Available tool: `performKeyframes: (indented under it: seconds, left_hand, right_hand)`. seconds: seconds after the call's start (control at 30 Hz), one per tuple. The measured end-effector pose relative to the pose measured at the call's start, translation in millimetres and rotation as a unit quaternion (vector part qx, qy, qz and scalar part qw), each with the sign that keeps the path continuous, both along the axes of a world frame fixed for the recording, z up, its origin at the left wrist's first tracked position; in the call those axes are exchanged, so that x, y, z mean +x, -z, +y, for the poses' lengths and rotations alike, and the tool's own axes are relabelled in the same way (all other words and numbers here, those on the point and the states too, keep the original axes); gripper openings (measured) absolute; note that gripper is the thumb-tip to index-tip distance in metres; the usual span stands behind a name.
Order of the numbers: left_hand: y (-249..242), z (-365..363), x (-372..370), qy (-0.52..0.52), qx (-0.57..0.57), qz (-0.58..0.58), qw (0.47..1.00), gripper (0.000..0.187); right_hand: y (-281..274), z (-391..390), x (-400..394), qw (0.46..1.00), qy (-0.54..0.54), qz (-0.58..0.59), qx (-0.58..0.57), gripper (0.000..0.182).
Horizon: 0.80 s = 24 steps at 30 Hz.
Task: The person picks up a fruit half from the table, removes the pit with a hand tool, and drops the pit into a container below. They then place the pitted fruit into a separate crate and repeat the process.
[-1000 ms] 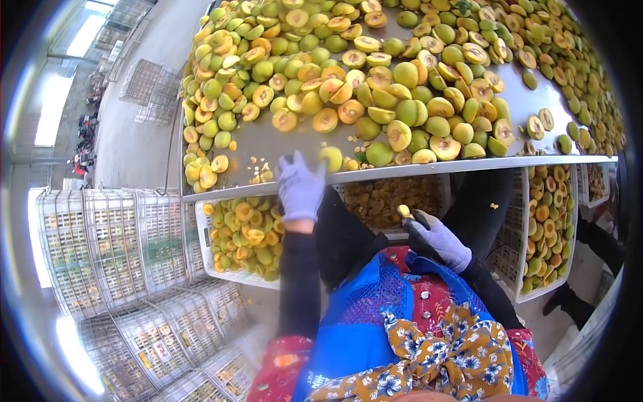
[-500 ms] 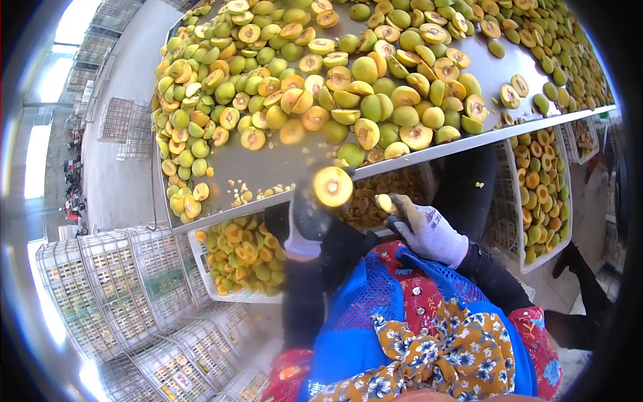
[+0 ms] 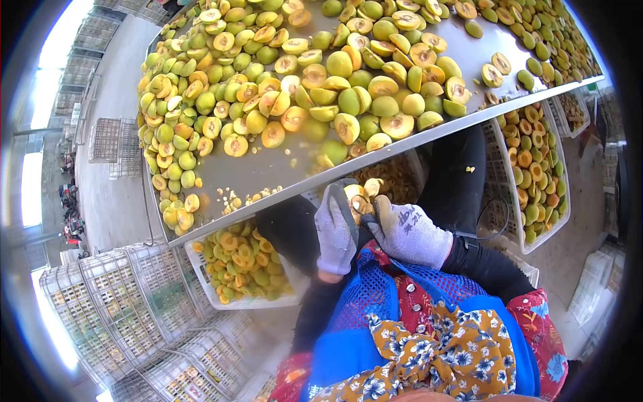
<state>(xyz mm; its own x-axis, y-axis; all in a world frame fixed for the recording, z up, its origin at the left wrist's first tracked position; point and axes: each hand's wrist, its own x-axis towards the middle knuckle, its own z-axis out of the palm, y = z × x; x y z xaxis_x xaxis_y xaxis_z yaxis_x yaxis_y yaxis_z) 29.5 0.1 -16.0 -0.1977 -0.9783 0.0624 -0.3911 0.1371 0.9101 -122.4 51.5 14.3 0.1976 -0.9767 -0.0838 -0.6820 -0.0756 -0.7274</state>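
My left hand [image 3: 336, 228], in a pale lilac glove with dark coated fingers, is closed around a halved plum [image 3: 355, 199] with its yellow cut face showing. My right hand [image 3: 414, 234], gloved alike, presses against that half from the other side, thumb at its edge. Its fingers are curled, and whatever sits in them is mostly hidden. A pale yellow piece [image 3: 374, 185] shows at the top, between the hands. Both hands are in front of my body, just below the rim of a metal table [image 3: 315, 175] heaped with plum halves [image 3: 268, 100].
Beneath the table, a white crate [image 3: 214, 298] of fruit halves stands at left and another crate [image 3: 561, 221] at right. Behind my hands is a container of brownish pieces [image 3: 395, 175]. Stacked white crates [image 3: 100, 295] fill the lower left. Small bits lie along the table's edge.
My left hand has brought a plum half from near the table rim to my right hand, and the two now meet. The whole view has shifted slightly.
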Motion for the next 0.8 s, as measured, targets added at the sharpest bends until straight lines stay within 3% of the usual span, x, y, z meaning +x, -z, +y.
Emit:
performKeyframes:
  seconds: [0.1,0.2,0.3,0.33,0.37,0.43,0.53,0.73,0.8]
  left_hand:
    - [-6.5,0.1,-5.0,-0.002,-0.024,-0.047,0.999,0.030]
    - [-11.2,3.9,-11.7,-0.033,0.055,0.021,0.998,0.029]
    - [-9.0,7.2,-13.5,-0.012,0.015,0.022,1.000,0.029]
    - [-3.2,6.5,-12.7,0.012,-0.001,0.040,0.999,0.029]
    - [6.1,5.4,-10.5,0.034,-0.018,0.058,0.998,0.030]
    - [8.7,1.5,-9.8,0.072,-0.003,0.118,0.990,0.030]
    - [4.5,-0.2,-10.4,0.110,0.067,0.199,0.971,0.030]
    - [-2.8,-4.4,-14.3,0.140,0.085,0.191,0.968,0.035]
    - [-10.6,-5.0,-19.4,0.142,0.105,0.222,0.959,0.033]
  right_hand:
    - [3.6,1.3,-1.1,0.999,-0.003,-0.037,0.022,0.029]
    - [8.5,2.3,-5.0,0.996,-0.002,-0.078,0.038,0.032]
    - [18.4,-1.7,-16.0,0.928,-0.014,-0.328,0.178,0.039]
    - [12.7,-6.6,-17.8,0.861,-0.011,-0.423,0.282,0.043]
    - [-2.0,-10.4,-31.8,0.733,0.020,-0.471,0.490,0.041]
    - [5.5,-0.6,-32.7,0.572,0.042,-0.635,0.517,0.038]
    - [45.3,4.7,-26.1,0.231,-0.031,-0.788,0.570,0.038]
    - [29.6,3.5,-24.1,0.165,0.136,-0.785,0.581,0.036]
    - [60.9,13.8,-21.4,0.146,0.100,-0.801,0.572,0.036]
